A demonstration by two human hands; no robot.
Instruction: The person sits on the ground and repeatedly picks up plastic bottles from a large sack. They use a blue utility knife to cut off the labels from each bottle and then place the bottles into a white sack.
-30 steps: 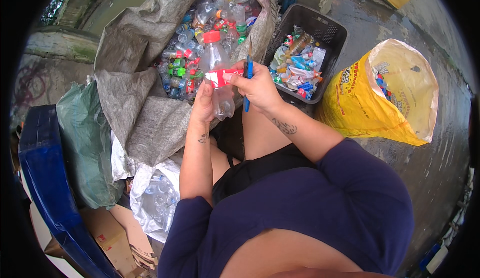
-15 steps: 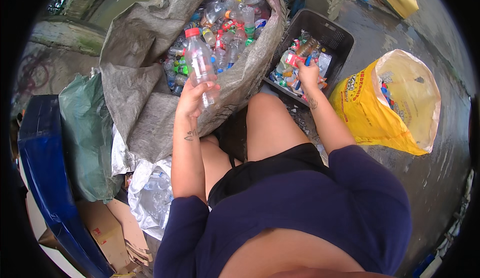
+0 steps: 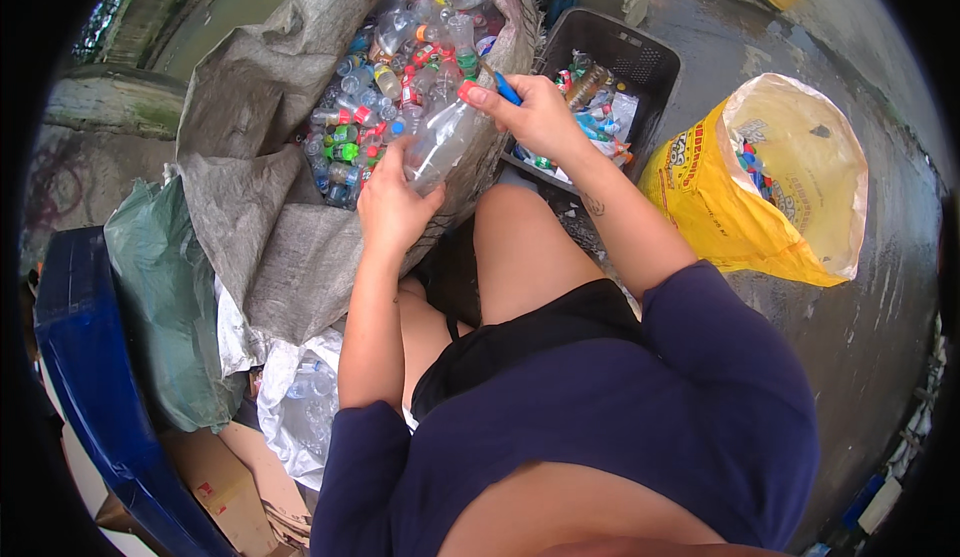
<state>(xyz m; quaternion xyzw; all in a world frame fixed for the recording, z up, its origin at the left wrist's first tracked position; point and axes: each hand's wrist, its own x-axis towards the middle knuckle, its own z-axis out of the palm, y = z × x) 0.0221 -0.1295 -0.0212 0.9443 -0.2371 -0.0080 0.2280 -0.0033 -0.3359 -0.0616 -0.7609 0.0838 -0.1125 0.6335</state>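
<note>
My left hand (image 3: 392, 205) grips a clear plastic bottle (image 3: 437, 149) round its lower body, tilted with its neck up and to the right. A red cap (image 3: 467, 90) tops the bottle. My right hand (image 3: 540, 117) is closed on a blue-handled tool (image 3: 508, 88) whose thin, blade-like tip points up and left; thumb and fingers are at the red cap. Just beyond both hands, a large grey woven sack (image 3: 236, 107) gapes, full of plastic bottles (image 3: 415, 42) with coloured caps.
Right of the sack stands a black crate (image 3: 655, 57) holding labels, wrappers and a brown bottle. Farther right is a yellow sack (image 3: 690, 197) with coloured caps inside. At left are a green bag (image 3: 160, 307), a blue box (image 3: 85, 327), cardboard (image 3: 225, 487) and a white bag (image 3: 290, 427) of bottles.
My right hand has left the crate and come left to the bottle's cap, with the blue-handled tool still in it. The bottle, upright before, now leans to the right.
</note>
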